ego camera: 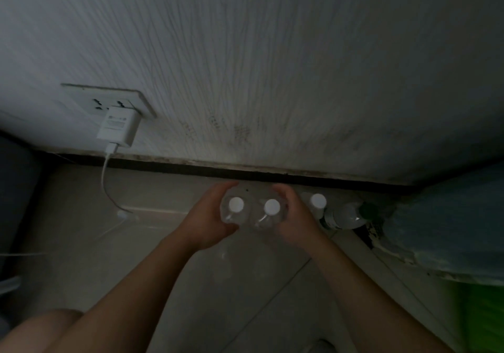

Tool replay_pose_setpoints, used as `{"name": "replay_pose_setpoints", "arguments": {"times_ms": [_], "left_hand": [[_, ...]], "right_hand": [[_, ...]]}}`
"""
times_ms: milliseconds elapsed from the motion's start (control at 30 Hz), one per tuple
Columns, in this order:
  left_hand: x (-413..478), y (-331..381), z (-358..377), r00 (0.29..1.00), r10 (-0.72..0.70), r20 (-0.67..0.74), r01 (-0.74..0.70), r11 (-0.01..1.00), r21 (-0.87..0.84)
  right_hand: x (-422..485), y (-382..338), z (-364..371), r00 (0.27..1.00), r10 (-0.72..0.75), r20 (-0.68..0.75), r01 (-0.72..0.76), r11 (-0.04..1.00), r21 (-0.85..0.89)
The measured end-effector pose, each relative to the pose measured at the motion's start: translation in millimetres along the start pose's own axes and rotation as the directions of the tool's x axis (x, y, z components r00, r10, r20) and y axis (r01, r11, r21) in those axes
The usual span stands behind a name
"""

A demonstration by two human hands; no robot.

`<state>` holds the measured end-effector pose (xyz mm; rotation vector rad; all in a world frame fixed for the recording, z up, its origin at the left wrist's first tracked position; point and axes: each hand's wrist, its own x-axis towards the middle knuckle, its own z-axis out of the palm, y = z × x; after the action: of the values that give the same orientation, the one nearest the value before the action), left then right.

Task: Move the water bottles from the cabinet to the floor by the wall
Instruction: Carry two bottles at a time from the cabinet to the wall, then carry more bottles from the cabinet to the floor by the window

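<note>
Two clear water bottles with white caps stand side by side on the floor close to the wall's dark skirting. My left hand (208, 219) is wrapped around the left bottle (235, 208). My right hand (296, 213) grips the right bottle (271, 212). Just right of my right hand stands a third white-capped bottle (317, 202). A fourth bottle (345, 216), with a green cap, lies tilted beside it.
A white charger (117, 127) sits in the wall socket (109, 100) at left, its cable (107, 180) trailing onto the tiled floor. A blue bulky object (450, 224) fills the right side, with something green (480, 317) below it. My knee shows at lower left.
</note>
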<state>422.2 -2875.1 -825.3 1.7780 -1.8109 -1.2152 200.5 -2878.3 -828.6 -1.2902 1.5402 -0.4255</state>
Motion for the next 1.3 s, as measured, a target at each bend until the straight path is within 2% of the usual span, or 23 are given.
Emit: {"name": "replay_pose_setpoints", "arguments": {"times_ms": [267, 533, 733, 933, 1100, 1300], "left_hand": [[-30, 56, -38, 0.991, 0.077, -0.108, -0.074, 0.997, 0.032], [-85, 172, -121, 0.979, 0.155, -0.133, -0.141, 0.984, 0.110], [-136, 266, -199, 0.979, 0.154, -0.133, -0.124, 0.970, 0.212], [-182, 351, -263, 0.980, 0.118, -0.162, -0.065, 0.952, 0.300], [-226, 418, -317, 0.969, 0.148, -0.197, -0.065, 0.925, 0.374], [-274, 494, -365, 0.963, 0.177, -0.203, -0.077, 0.903, 0.422]], "right_hand": [[-45, -53, -41, 0.999, 0.024, 0.034, -0.023, 0.999, -0.023], [-129, -163, -98, 0.999, -0.026, -0.039, 0.024, 0.998, -0.057], [-194, -262, -154, 0.989, -0.136, -0.066, 0.116, 0.964, -0.239], [-261, -357, -200, 0.969, -0.244, -0.043, 0.193, 0.854, -0.483], [-322, -435, -235, 0.942, -0.316, -0.112, 0.201, 0.800, -0.565], [-387, -501, -265, 0.922, -0.330, -0.203, 0.152, 0.790, -0.593]]}}
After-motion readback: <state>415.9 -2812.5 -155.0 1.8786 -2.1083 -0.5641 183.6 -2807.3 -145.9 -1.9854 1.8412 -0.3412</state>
